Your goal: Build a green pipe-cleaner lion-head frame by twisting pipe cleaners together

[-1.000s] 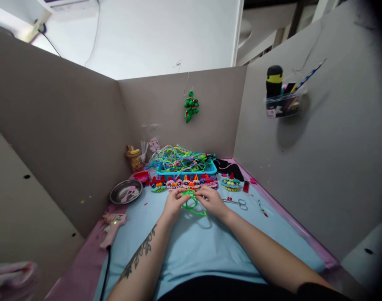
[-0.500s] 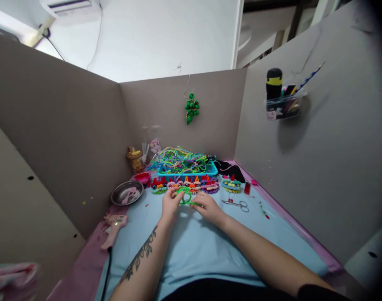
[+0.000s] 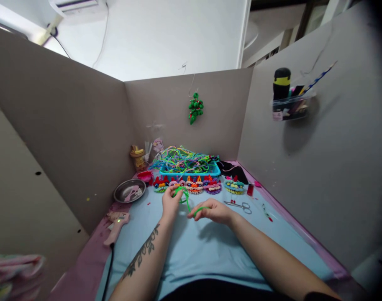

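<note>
My left hand (image 3: 171, 202) pinches a looped bunch of bright green pipe cleaner (image 3: 185, 195) above the blue cloth. A strand runs from the loops down to my right hand (image 3: 213, 210), whose fingers are closed on it, with a short end showing over the knuckles. Just behind my hands stands a row of colourful fuzzy pieces, among them an orange and white one (image 3: 194, 185) and a purple one (image 3: 212, 185). A yellow and teal piece (image 3: 234, 187) sits apart on the right.
Behind the row, a blue basket (image 3: 191, 171) overflows with coloured pipe cleaners. Scissors (image 3: 242, 206) lie right of my right hand. A metal bowl (image 3: 118, 196) and a pink glue gun (image 3: 116, 230) are on the left. Grey partitions (image 3: 222, 104) enclose the table, with a green ornament (image 3: 196, 109) hanging behind.
My right hand has moved right and slightly toward me, drawing the green strand out from the loops. My left hand keeps its pinch. The whole view has shifted slightly.
</note>
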Tool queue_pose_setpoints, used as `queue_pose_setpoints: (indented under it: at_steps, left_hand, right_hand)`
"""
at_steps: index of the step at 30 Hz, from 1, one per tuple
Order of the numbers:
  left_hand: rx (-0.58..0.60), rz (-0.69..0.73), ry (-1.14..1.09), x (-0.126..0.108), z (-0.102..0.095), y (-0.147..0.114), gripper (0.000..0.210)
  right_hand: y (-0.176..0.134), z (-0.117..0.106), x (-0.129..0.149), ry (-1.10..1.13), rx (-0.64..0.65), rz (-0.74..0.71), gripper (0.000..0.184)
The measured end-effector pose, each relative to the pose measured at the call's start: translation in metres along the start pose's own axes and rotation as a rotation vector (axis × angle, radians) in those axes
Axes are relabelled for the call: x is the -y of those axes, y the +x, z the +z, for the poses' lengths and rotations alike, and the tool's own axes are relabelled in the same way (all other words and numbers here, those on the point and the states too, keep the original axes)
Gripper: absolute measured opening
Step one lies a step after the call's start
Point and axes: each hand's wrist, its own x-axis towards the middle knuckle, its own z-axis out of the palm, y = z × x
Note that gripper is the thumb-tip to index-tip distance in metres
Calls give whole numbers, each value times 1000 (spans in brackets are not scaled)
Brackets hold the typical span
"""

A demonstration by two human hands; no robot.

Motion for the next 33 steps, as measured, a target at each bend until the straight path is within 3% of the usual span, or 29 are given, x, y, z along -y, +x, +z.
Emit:
queue_pose_setpoints:
  at_steps: [3,6,10,13,15,18,24,29,33]
  left_hand:
    - [27,-41,-48,0,0,1,37]
    - [76,-86,-124,-2,2,1,39]
    - [142,-108,-158,-5,5,-2,37]
    - [211,-116,-157,-6,7,-5,37]
    - [268,-119,-170,-5,8,-7,37]
    - [323,-116,-184,-5,9,-10,36]
    - [480,-154,-202,-7,11,-15,36]
    - [401,-127,-201,-5,10,-14,36]
    - [344,-142,-245,-1,10,-11,38]
  right_hand:
    - [-2,-2,3,64,67,5,67]
    - [-1,-8,-1,140,-82,-16,74]
    - [7,-12,-12,8,-374,43,43]
    - [13,-12,-20,-227,-587,-53,28]
    - [16,-11,-23,-415,-658,-126,21]
    - [17,-12,-24,-641,-659,-188,10]
    - [17,-13,-25,-754,-753,-212,17]
    - [14,-10,-27,-791,-814,-272,12]
    - [12,-9,-31,-884,-741,-415,27]
